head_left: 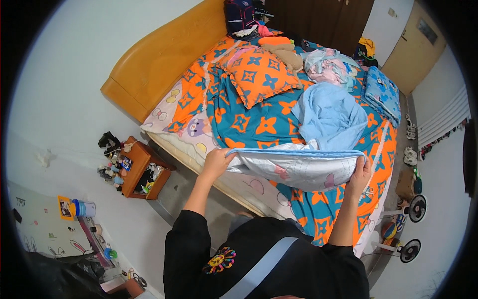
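Fingers clamped on the cloth [303, 167] — the left hand [217, 163] at its left corner, the right hand [361, 175] at its right. It sags between them just right of the frame's centre, over the bed [184, 148]. A pale blue bundle [331, 112] lies just above; the orange pillow [259, 74], upper centre.

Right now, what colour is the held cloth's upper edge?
The cloth's upper edge is light blue; the head view shows it.
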### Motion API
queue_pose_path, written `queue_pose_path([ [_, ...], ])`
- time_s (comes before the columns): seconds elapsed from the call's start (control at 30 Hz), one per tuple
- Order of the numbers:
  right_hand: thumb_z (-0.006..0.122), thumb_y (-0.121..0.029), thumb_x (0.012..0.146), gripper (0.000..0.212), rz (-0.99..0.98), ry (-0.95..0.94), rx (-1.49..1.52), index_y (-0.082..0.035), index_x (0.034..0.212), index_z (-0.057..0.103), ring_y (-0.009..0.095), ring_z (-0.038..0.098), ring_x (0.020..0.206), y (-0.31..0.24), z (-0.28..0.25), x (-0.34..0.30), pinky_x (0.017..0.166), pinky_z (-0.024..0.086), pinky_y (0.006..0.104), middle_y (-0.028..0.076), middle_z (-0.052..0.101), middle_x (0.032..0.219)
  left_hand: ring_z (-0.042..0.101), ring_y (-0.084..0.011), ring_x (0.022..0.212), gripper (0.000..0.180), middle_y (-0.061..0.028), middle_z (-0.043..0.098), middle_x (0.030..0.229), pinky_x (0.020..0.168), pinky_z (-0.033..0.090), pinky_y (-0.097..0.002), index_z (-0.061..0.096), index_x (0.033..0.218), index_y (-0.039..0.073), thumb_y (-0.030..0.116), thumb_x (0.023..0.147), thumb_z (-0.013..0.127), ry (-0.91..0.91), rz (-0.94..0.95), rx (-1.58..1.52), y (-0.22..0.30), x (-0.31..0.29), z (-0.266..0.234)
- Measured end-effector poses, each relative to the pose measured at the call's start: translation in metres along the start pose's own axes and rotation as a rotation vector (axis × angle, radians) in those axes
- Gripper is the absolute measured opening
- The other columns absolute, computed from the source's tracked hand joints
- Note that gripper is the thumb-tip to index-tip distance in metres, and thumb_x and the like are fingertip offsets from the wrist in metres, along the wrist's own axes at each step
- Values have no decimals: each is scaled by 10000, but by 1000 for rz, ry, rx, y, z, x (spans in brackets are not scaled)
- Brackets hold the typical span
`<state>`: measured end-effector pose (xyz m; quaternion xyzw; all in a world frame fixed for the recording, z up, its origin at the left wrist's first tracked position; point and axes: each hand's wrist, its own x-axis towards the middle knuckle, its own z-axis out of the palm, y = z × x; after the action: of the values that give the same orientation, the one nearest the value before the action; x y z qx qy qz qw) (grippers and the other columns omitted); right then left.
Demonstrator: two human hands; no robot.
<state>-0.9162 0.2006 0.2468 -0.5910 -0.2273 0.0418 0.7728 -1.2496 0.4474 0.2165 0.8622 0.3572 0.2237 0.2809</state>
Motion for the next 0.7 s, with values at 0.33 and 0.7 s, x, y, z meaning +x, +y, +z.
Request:
queue_pose_path([
  [0.33, 521, -143, 934, 171, 114, 30, -136, 10, 959, 596, 7, 387, 664, 28, 124, -29, 568, 311, 156, -55, 499, 760, 499, -238, 497, 261, -166, 565, 599, 521, 414, -332, 633, 754, -14, 238, 799, 682, -57, -118, -178, -133, 65, -28],
  [0.7, 553, -126, 907, 183, 221, -43, -148, 16, 1004, 616, 43, 500, 746, 40, 293, -115, 665, 413, 191, -20, 595, 831, 597, -253, 570, 210, -175, 599, 645, 556, 465, -358, 650, 916, 1, 191, 836, 611, -110, -244, -226, -258, 170, -152],
])
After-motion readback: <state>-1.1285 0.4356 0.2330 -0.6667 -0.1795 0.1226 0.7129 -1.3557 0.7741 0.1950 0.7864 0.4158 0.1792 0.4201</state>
